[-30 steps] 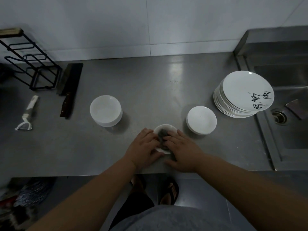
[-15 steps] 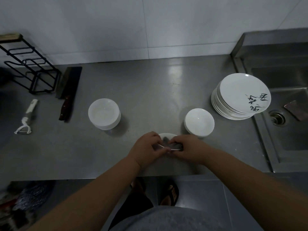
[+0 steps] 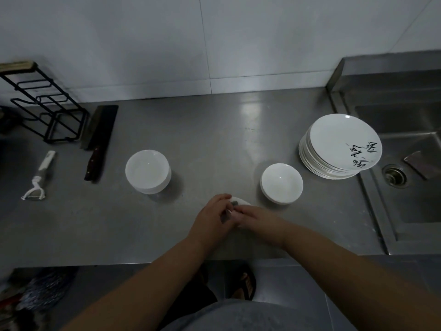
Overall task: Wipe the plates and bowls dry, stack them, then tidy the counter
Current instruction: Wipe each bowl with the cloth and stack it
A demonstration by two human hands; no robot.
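Note:
A small white bowl [image 3: 242, 201] is tilted on edge near the counter's front, mostly hidden between my hands. My left hand [image 3: 212, 219] grips its left side. My right hand [image 3: 256, 217] presses a dark grey cloth [image 3: 234, 203] against it. A stack of white bowls [image 3: 148, 172] stands to the left. Another stack of white bowls [image 3: 281, 183] stands just to the right. A pile of white plates [image 3: 340, 145], the top one with black brush writing, sits by the sink.
A black wire rack [image 3: 45, 108], a cleaver [image 3: 99, 139] and a white peeler [image 3: 38, 177] lie at the left. The sink [image 3: 405, 177] with a drain and a dark pad is at the right. The steel counter's front edge [image 3: 119, 262] runs below my wrists.
The small bowl went from lying flat under my hands to being tipped up on edge. My hands closed in around it and the cloth shifted to its upper rim.

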